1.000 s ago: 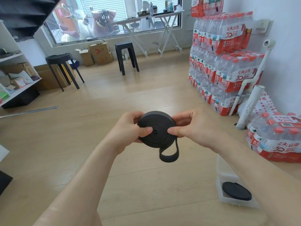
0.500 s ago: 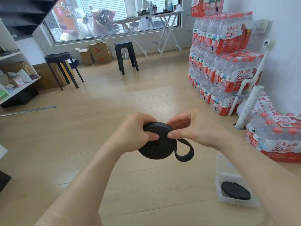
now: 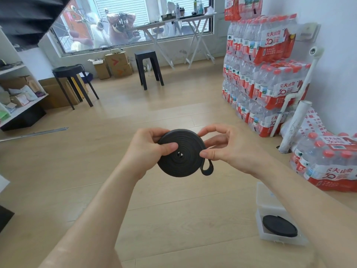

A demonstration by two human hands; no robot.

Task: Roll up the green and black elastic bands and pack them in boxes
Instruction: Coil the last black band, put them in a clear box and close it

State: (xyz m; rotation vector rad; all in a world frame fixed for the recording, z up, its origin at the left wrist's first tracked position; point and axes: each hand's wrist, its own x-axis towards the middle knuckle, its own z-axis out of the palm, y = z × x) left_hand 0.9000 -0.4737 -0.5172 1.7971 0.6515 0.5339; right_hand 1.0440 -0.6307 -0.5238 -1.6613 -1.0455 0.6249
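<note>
The left hand grips a rolled black elastic band, with the thumb pressed flat on the coil's face and the fingers curled behind its rim. The right hand pinches the opposite edge, thumb on the face near the outer turn and forefinger hooked over the top. Between them the band forms a flat, matte disc of tight concentric turns around a small open centre, held in the air above the floor. Its loose end hangs as a short loop at the lower right of the coil, just under the right thumb.

Lower right, a translucent plastic box sits on the pale wood-plank floor with a second black coil lying flat inside it (the right forearm covers part of the box). Shrink-wrapped packs of water bottles with red caps and labels are stacked against the white wall. A white pipe leans beside them.
</note>
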